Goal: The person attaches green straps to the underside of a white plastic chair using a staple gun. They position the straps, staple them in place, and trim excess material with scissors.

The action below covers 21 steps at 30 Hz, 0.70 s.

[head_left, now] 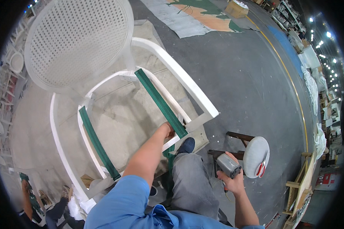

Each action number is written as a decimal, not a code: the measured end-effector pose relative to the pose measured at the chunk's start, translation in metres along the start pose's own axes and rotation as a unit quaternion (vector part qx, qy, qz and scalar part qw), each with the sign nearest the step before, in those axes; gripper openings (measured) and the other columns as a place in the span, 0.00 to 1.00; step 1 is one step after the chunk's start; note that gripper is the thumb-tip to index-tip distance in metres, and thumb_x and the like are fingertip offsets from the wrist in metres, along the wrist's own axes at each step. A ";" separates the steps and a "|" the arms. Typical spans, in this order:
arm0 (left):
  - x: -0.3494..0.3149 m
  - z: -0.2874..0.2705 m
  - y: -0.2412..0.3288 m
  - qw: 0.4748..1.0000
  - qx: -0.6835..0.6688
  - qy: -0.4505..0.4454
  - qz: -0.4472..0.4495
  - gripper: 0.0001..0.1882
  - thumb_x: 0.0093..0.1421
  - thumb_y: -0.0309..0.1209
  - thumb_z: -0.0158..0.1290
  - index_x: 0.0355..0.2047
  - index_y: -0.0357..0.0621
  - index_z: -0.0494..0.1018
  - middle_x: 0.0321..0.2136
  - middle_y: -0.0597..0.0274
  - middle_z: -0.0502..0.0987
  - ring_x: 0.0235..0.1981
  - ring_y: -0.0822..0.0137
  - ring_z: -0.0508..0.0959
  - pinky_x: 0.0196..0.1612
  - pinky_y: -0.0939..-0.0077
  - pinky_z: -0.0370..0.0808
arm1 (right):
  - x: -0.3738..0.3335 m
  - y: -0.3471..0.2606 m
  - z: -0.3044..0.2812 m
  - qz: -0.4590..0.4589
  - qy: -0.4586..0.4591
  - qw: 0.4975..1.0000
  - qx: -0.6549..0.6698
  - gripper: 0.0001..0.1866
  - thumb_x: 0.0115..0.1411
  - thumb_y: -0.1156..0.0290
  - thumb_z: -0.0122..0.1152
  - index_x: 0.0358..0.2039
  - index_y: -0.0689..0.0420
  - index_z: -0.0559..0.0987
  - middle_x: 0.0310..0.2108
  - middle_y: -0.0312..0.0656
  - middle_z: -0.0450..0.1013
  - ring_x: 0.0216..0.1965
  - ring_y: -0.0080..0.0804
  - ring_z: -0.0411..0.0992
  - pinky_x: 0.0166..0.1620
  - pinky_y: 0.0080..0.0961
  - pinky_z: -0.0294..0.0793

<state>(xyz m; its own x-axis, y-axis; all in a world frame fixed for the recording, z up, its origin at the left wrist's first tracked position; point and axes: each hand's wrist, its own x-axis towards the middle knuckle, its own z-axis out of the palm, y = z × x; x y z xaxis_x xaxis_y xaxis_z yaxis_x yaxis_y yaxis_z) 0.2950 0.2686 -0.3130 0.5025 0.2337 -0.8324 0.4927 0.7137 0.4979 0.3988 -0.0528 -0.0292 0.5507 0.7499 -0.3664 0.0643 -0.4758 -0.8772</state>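
In front of me stands a white chair frame (194, 86) with a round woven back (78, 42) and an open seat. Two green webbing straps run across the seat opening, a right strap (160, 101) and a left strap (97, 141). My left hand (169, 130) is at the front end of the right strap, its fingers curled against it and partly hidden underneath. More green webbing (169, 152) hangs below the front rail. Off to the right of the chair, my right hand (235, 181) grips a grey boxy hand tool (228, 165).
A stool with a pale round seat (252, 152) and dark legs stands right of my right hand, with red-handled scissors (261, 169) on it. A cardboard box (236, 9) sits far off. At the lower left another person's arm (27, 198) shows beside more green webbing.
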 end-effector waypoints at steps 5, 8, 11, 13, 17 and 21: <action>-0.093 0.003 -0.003 0.823 0.393 0.316 0.263 0.12 0.67 0.35 0.54 0.37 0.38 0.79 0.26 0.52 0.81 0.27 0.63 0.81 0.34 0.63 0.78 | -0.036 0.035 -0.027 -0.010 0.081 0.994 0.068 0.40 0.51 0.83 0.70 0.66 0.58 0.68 0.45 0.41 0.76 0.39 0.28 0.76 0.40 0.27 0.79; -0.166 0.042 -0.028 0.841 0.178 0.340 0.382 0.12 0.68 0.35 0.52 0.37 0.40 0.80 0.27 0.50 0.83 0.30 0.60 0.84 0.36 0.61 0.77 | -0.045 0.061 -0.033 -0.020 0.112 0.987 0.114 0.42 0.51 0.84 0.69 0.68 0.57 0.65 0.33 0.40 0.77 0.23 0.25 0.75 0.28 0.23 0.77; -0.186 0.067 -0.088 0.916 0.174 0.191 0.306 0.15 0.66 0.38 0.56 0.46 0.41 0.80 0.32 0.53 0.84 0.37 0.61 0.85 0.42 0.64 0.78 | -0.044 0.068 -0.036 -0.023 0.091 0.989 0.116 0.42 0.52 0.82 0.71 0.68 0.57 0.66 0.36 0.40 0.77 0.25 0.24 0.75 0.29 0.23 0.77; -0.164 0.076 -0.106 0.935 0.173 0.188 0.248 0.20 0.65 0.37 0.57 0.55 0.42 0.77 0.44 0.50 0.83 0.46 0.60 0.82 0.50 0.66 0.76 | -0.040 0.055 -0.031 -0.033 0.066 0.989 0.128 0.41 0.52 0.81 0.71 0.67 0.58 0.67 0.39 0.40 0.77 0.27 0.24 0.75 0.30 0.23 0.77; -0.113 0.089 -0.093 0.950 0.051 0.190 0.242 0.26 0.66 0.34 0.58 0.62 0.36 0.70 0.57 0.51 0.76 0.57 0.61 0.74 0.60 0.66 0.70 | -0.041 0.054 -0.035 -0.133 0.041 0.987 0.077 0.40 0.53 0.80 0.72 0.66 0.59 0.68 0.45 0.39 0.77 0.31 0.23 0.75 0.31 0.24 0.78; -0.102 0.098 -0.079 0.965 0.016 0.120 0.231 0.22 0.66 0.34 0.59 0.56 0.34 0.74 0.51 0.56 0.79 0.51 0.65 0.76 0.57 0.69 0.70 | -0.056 0.063 -0.045 -0.088 0.051 0.990 0.097 0.38 0.53 0.78 0.74 0.65 0.59 0.70 0.42 0.38 0.78 0.32 0.23 0.75 0.34 0.24 0.78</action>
<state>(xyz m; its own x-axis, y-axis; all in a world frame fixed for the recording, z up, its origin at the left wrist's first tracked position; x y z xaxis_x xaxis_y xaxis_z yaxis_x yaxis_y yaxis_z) 0.2750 0.1238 -0.2435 0.4970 0.6717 -0.5494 0.2783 0.4763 0.8341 0.4092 -0.1454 -0.0503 0.6271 0.7583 -0.1782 0.0106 -0.2371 -0.9714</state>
